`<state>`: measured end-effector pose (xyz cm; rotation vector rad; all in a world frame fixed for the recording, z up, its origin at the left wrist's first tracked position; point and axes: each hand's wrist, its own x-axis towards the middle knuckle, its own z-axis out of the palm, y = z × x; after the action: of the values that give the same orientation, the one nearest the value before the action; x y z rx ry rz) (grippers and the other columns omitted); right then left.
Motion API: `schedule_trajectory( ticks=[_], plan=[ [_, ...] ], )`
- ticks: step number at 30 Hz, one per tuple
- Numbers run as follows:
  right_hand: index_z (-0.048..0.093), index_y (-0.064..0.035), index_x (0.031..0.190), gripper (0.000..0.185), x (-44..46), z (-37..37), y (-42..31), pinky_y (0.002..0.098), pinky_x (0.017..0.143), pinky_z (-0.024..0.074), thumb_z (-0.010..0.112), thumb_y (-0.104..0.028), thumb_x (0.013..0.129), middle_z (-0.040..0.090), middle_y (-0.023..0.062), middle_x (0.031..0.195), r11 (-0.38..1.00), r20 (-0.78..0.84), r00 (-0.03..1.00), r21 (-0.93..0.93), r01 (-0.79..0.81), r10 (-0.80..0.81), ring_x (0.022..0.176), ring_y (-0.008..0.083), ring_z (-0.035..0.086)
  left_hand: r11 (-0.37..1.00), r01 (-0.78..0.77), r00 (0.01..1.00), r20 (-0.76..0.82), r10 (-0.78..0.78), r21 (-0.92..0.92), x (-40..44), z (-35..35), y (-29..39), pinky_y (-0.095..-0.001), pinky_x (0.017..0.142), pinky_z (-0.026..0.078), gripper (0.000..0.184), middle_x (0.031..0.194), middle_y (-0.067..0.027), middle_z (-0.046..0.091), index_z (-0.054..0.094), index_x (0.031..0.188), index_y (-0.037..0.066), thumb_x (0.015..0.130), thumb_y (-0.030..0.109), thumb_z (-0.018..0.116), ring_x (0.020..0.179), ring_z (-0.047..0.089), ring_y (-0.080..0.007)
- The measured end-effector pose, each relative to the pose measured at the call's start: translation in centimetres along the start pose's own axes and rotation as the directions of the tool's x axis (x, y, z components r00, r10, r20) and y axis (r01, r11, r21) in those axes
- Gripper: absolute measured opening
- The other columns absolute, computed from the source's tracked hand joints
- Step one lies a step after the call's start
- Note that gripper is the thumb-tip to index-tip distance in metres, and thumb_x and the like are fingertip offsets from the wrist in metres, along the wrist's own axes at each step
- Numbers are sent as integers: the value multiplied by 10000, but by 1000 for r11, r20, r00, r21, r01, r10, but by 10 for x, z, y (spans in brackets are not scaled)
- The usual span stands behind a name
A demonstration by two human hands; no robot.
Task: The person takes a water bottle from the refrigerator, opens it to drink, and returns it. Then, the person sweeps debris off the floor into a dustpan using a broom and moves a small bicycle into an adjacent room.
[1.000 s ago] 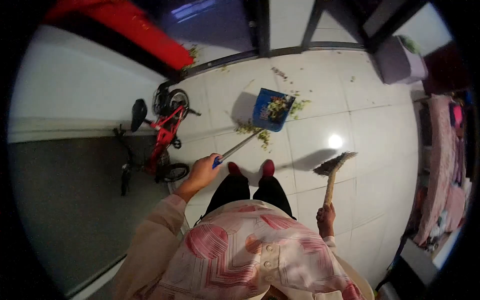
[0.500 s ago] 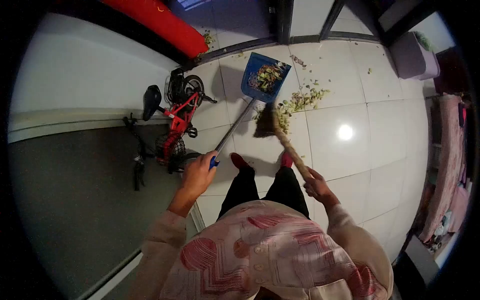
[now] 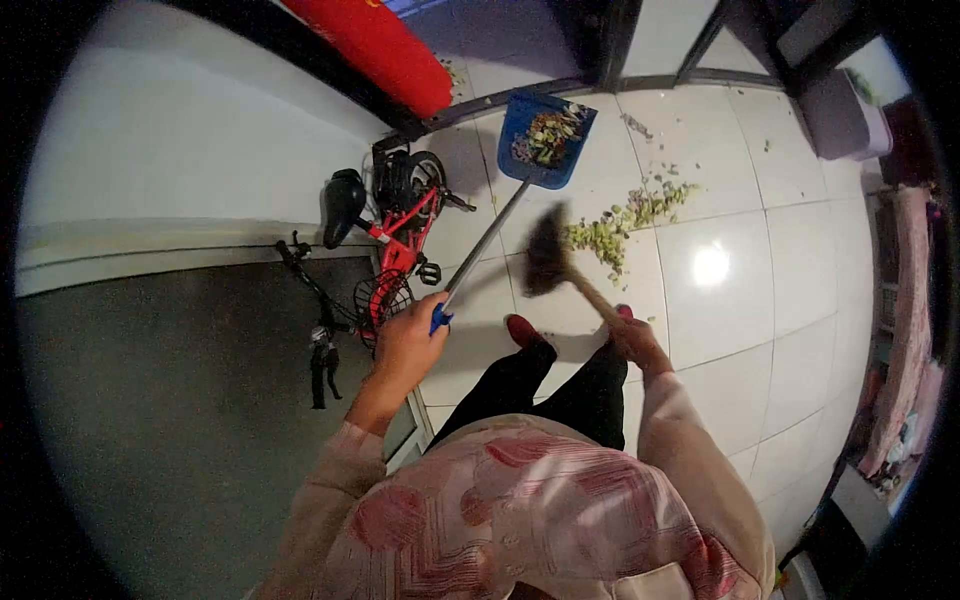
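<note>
My left hand (image 3: 408, 342) is closed around the blue grip of a long-handled dustpan. The blue dustpan (image 3: 510, 150) is near the doorway, with leafy scraps in its pan. My right hand (image 3: 640, 345) grips the pale handle of a short broom. Its dark bristle head (image 3: 545, 252) is slightly blurred, below the pan and just left of a strip of scattered green and yellow scraps (image 3: 630, 219) on the white tiles. My fingers on the broom handle are partly hidden.
A small red bicycle (image 3: 398, 245) stands at the left by the wall. Red cloth (image 3: 380, 55) hangs near the door frame. A grey planter (image 3: 845, 115) is at the back right, and a shelf with a pink cover (image 3: 900, 330) lines the right side.
The broom head swung from the right to the left side of the scraps. The dustpan moved toward the doorway, off the scraps on the floor. The view has shifted left.
</note>
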<state>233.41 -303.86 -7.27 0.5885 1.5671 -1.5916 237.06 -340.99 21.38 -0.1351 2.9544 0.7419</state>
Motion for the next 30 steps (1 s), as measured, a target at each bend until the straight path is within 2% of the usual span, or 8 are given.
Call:
schedule_trajectory(
  ticks=[8,12,16,17,20,23,24,30],
  plan=[
    [364,-54,1275,457,-105,9,-36,238,318,316,504,-117,844,489,44,591,972,-157,979,214,-93,128,405,125,432,998,34,999,32,-32,-59,3,7,-16,-399,626,471,353,870,-168,593,482,1095,66,773,160,592,738,591,-330],
    [414,-64,1255,448,-62,56,-26,224,368,353,507,-91,817,520,47,640,966,68,997,256,-44,28,443,116,447,996,33,999,32,-31,-82,-2,8,-24,-393,634,472,349,861,-163,594,485,1093,66,773,150,595,740,591,-331],
    [466,-30,1213,421,3,108,-73,253,402,371,540,-102,805,566,44,741,999,224,974,4,-39,37,497,124,497,995,32,999,36,-29,-96,8,3,-11,-388,631,474,346,867,-161,596,496,1087,68,768,147,603,744,591,-334],
    [500,-41,1179,381,54,103,-54,257,408,377,543,-103,805,565,35,727,923,230,953,-283,261,-199,503,122,504,993,68,997,51,-64,-93,11,4,-5,-386,636,475,345,874,-158,598,500,1083,68,765,148,607,750,592,-331],
    [551,-87,1116,305,101,86,-86,262,386,368,536,-132,815,539,22,647,706,226,941,-622,338,-251,466,122,493,975,211,966,166,-197,-71,26,0,18,-376,660,483,357,900,-152,600,504,1081,64,753,146,618,774,598,-321],
    [513,-143,1161,329,81,44,-119,248,315,314,517,-182,834,498,33,558,897,164,947,-308,316,-277,382,123,442,988,115,991,75,-107,-102,43,-3,28,-374,666,485,365,893,-153,600,505,1085,65,747,138,620,770,599,-319],
    [475,-144,1204,375,55,47,-141,240,310,304,517,-171,833,498,40,564,981,-53,984,-84,-175,171,381,119,436,984,140,986,103,-129,-112,47,-3,26,-376,669,485,368,896,-156,599,502,1088,62,746,133,617,773,599,-319],
    [343,-184,1303,475,1,52,-108,223,333,332,469,-142,847,462,47,582,935,-95,987,344,-90,129,399,109,403,982,142,984,125,-127,-126,52,-12,-1,-372,688,488,374,903,-169,596,489,1090,46,739,100,607,797,604,-312]
  ],
)
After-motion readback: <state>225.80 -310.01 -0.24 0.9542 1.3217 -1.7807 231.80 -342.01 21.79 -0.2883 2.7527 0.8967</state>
